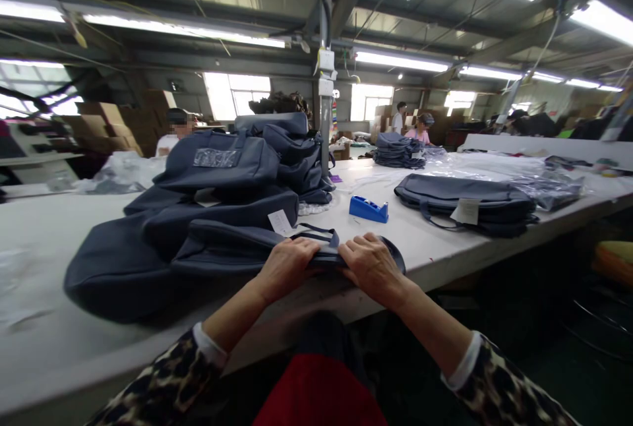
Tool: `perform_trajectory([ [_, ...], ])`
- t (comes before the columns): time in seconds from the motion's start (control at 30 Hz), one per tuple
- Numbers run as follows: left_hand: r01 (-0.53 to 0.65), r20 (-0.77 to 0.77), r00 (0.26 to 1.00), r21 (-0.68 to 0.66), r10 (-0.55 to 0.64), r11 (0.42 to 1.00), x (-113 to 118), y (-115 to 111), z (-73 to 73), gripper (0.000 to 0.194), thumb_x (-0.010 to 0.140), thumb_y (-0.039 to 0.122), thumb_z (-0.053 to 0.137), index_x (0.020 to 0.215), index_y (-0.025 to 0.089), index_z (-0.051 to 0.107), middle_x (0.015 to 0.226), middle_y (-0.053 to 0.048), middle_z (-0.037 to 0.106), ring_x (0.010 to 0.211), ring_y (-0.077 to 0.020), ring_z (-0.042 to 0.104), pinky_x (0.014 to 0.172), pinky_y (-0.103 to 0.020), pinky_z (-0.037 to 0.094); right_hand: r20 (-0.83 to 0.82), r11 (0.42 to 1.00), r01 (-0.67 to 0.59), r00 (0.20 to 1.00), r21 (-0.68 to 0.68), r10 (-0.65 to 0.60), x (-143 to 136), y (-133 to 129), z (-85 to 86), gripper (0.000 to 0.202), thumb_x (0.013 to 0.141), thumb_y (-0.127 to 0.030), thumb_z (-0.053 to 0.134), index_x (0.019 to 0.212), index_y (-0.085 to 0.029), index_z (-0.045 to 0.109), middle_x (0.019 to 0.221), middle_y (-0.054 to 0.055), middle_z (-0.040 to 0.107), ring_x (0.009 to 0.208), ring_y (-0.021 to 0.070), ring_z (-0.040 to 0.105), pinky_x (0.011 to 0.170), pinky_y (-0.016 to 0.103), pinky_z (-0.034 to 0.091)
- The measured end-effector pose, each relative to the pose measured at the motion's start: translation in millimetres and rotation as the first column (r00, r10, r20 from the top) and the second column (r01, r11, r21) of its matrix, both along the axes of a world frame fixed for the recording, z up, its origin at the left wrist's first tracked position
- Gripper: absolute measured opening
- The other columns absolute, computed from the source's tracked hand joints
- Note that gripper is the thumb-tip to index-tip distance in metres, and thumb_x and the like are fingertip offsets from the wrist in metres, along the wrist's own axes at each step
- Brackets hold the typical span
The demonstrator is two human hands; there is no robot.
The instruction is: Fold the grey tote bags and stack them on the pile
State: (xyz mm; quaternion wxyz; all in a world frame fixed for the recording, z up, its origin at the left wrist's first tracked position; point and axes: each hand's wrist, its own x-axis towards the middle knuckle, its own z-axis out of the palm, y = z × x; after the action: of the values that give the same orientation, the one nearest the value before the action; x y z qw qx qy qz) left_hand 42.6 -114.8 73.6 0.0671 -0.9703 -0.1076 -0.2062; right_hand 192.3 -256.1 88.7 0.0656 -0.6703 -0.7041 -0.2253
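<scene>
A dark blue-grey bag (232, 246) lies at the front edge of the table, with a strap and a white tag (279, 222) on its top side. My left hand (289, 266) is closed on the bag's near edge, fingers curled over it. Close beside it, my right hand (373, 269) grips the same edge further right, thumb underneath. The bag's right end shows just beyond my right hand. My palms hide part of the gripped edge.
More blue-grey bags (217, 165) are piled at the left. A blue tape dispenser (368, 209) stands behind my right hand. Flat bags (465, 202) are stacked at the right, near clear plastic film (554, 190). A metal post (325, 109) rises behind the pile. Several people work further back.
</scene>
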Motion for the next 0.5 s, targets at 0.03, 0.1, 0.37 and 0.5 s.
perform_trajectory([
  [0.03, 0.009, 0.013, 1.000, -0.031, -0.009, 0.999, 0, -5, 2.2, 0.029, 0.083, 0.035, 0.073, 0.105, 0.019, 0.063, 0.109, -0.008, 0.070, 0.100, -0.0258, 0.066, 0.082, -0.034, 0.048, -0.011, 1.000, -0.013, 1.000, 0.017, 0.013, -9, 3, 2.4, 0.011, 0.093, -0.025, 0.059, 0.098, -0.016, 0.063, 0.092, 0.007, 0.069, 0.088, 0.0234, 0.060, 0.080, 0.037, 0.039],
  [0.1, 0.020, 0.012, 1.000, -0.092, -0.019, 0.996, -3, -13, 4.0, 0.027, 0.082, 0.034, 0.073, 0.103, 0.019, 0.063, 0.104, -0.007, 0.071, 0.095, -0.0248, 0.067, 0.079, -0.032, 0.049, -0.045, 0.998, -0.028, 0.999, 0.049, 0.031, -26, 6, 6.0, 0.011, 0.094, -0.019, 0.053, 0.097, -0.016, 0.063, 0.089, 0.007, 0.069, 0.087, 0.0235, 0.060, 0.081, 0.038, 0.040],
  [0.37, 0.160, 0.092, 0.985, -0.143, -0.148, 0.977, -50, -24, -28.6, 0.011, 0.092, 0.028, 0.058, 0.098, 0.020, 0.062, 0.092, -0.004, 0.071, 0.083, -0.0217, 0.066, 0.072, -0.030, 0.047, -0.637, 0.910, -0.111, 0.680, 0.401, 0.363, 0, -55, -42.2, 0.042, 0.092, -0.048, 0.060, 0.127, -0.025, 0.058, 0.138, 0.009, 0.056, 0.129, 0.0270, 0.048, 0.108, 0.044, 0.038],
  [0.5, 0.236, 0.173, 0.962, -0.142, -0.211, 0.961, -66, -25, -39.9, 0.022, 0.098, 0.032, 0.047, 0.111, 0.020, 0.060, 0.103, -0.006, 0.071, 0.092, -0.0214, 0.066, 0.078, -0.031, 0.047, -0.969, 0.931, 0.292, 0.178, 0.219, 0.172, 38, -86, -86.0, 0.037, 0.095, -0.051, 0.049, 0.117, -0.024, 0.061, 0.116, 0.008, 0.067, 0.109, 0.0232, 0.062, 0.092, 0.036, 0.049],
])
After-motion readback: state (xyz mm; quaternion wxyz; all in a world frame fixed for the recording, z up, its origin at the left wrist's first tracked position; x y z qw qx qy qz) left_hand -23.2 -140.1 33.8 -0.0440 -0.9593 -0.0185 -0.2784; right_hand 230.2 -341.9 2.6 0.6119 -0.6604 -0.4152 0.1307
